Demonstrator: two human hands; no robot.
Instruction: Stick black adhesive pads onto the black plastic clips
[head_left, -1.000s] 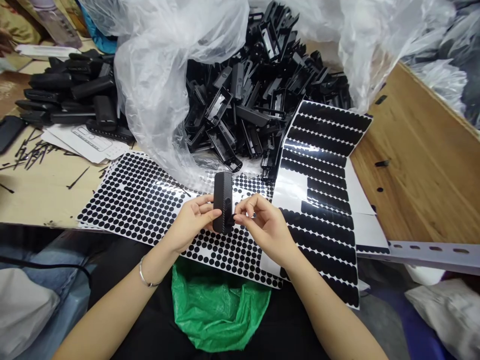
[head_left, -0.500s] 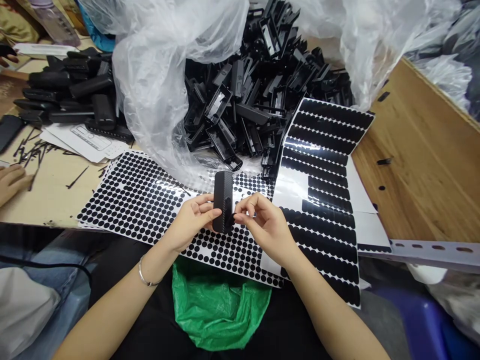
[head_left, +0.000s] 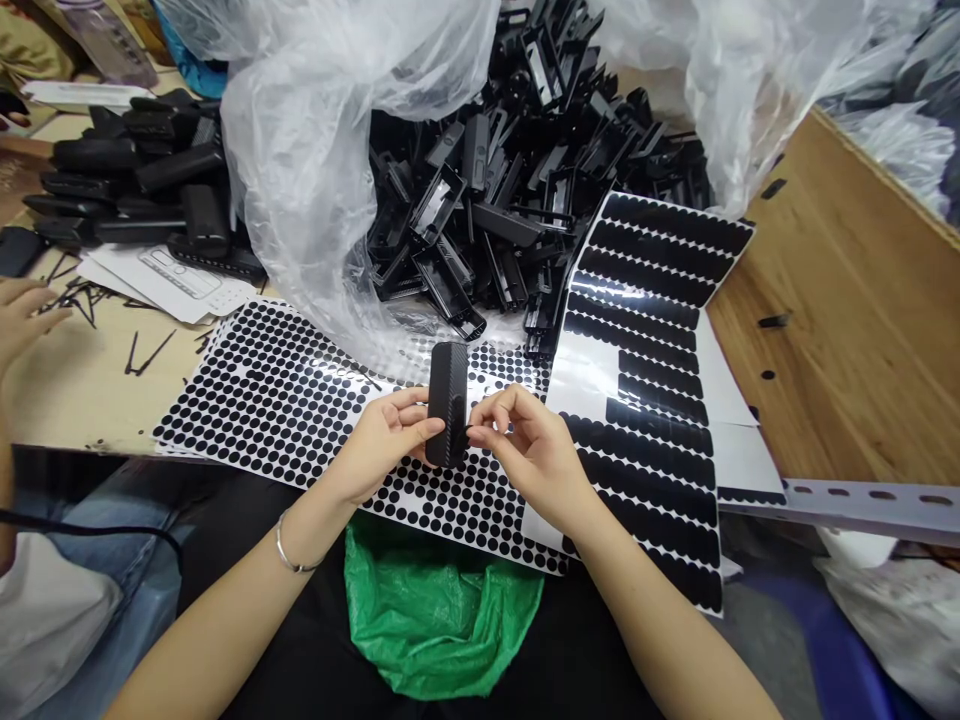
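Note:
Upright in my left hand (head_left: 386,440) is a long black plastic casing (head_left: 448,390) with a textured face, my thumb on its near side and my fingers behind it. Close at its right side, my right hand (head_left: 525,440) pinches a small black piece (head_left: 469,432) between thumb and index finger; its exact shape is hard to make out. Under both hands lie sheets of round black stickers (head_left: 277,400). A second sticker sheet (head_left: 660,450), with rows of joined black dots, lies to the right beneath my right forearm, its far end raised.
Black plastic casings (head_left: 480,220) are heaped behind in clear plastic bags (head_left: 300,150). More dark casings (head_left: 150,180) are piled at the left. A wooden board (head_left: 847,320) borders the right. A green bag (head_left: 442,620) hangs below the table edge. Another person's hand (head_left: 26,315) is at far left.
My hands and the casing stay almost in place. The other person's hand at the left has moved up and slightly right, and another thin black strip lies near it on the table.

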